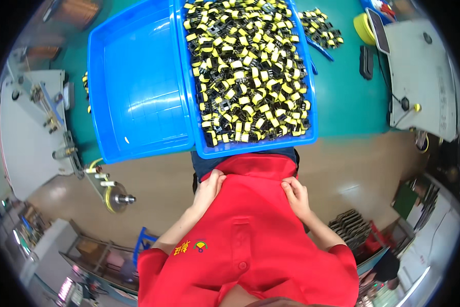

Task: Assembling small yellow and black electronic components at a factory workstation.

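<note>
Both hands are at the lower part of the red shirt (255, 204) that I wear. My left hand (212, 185) pinches the cloth on the left side, its fingers closed. On the other side my right hand (295, 193) grips the shirt between thumb and fingers. Just beyond, on the table's near edge, stands a blue bin (255, 149) heaped with small black parts wrapped in yellow tape (250, 77). To its left, touching it, sits a second blue bin (143, 82) with only a tiny pale scrap on its bottom.
The bins rest on a green tabletop (342, 102). More taped parts (322, 30) lie at the back right, near blue-handled pliers (319, 49) and a black block (366, 62). Pale machines flank the table; one has a tape reel (116, 198). Another person (384, 268) is at the lower right.
</note>
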A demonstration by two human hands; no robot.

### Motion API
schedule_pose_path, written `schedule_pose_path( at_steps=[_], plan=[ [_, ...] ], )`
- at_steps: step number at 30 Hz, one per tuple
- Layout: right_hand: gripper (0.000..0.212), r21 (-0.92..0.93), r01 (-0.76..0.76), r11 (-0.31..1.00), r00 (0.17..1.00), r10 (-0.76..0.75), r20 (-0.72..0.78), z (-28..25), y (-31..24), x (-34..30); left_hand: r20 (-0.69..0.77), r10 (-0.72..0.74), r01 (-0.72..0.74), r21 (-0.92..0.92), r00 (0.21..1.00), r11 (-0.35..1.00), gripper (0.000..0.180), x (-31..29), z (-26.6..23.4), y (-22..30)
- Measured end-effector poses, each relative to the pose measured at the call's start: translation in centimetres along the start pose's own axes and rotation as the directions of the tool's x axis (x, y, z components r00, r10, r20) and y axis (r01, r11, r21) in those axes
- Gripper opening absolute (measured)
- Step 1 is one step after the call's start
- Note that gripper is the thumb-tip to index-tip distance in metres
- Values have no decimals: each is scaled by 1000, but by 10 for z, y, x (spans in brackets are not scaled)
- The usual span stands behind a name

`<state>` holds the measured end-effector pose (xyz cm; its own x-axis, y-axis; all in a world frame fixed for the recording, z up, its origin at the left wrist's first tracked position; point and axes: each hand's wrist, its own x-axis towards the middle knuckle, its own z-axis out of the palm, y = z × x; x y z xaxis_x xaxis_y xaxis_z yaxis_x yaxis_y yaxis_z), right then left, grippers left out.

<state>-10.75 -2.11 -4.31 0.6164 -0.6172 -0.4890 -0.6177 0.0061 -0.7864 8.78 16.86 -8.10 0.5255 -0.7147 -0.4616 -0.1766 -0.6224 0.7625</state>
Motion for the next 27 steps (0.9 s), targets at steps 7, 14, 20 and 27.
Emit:
schedule_pose_path(
  at_steps=[7, 14, 20, 27],
  plan=[
    [10, 410, -356, 839, 896, 182, 405, -4, -13, -9, 115, -166, 182, -147, 979, 972, 17, 18, -34, 2],
    [25, 14, -325, 946, 914, 310, 260, 11, 5, -1, 173, 201, -204, 0, 964, 979, 22, 24, -27, -34],
    [27, -829, 109, 549, 981, 76, 179, -14, -17, 9, 319, 72, -252, 571, 945, 782, 27, 25, -55, -46],
    [26, -793, 169, 586, 985, -137, 109, -66, -117, 31, 525, 169, -226, 46, 834, 973, 18, 10, -140, 73]
  ],
)
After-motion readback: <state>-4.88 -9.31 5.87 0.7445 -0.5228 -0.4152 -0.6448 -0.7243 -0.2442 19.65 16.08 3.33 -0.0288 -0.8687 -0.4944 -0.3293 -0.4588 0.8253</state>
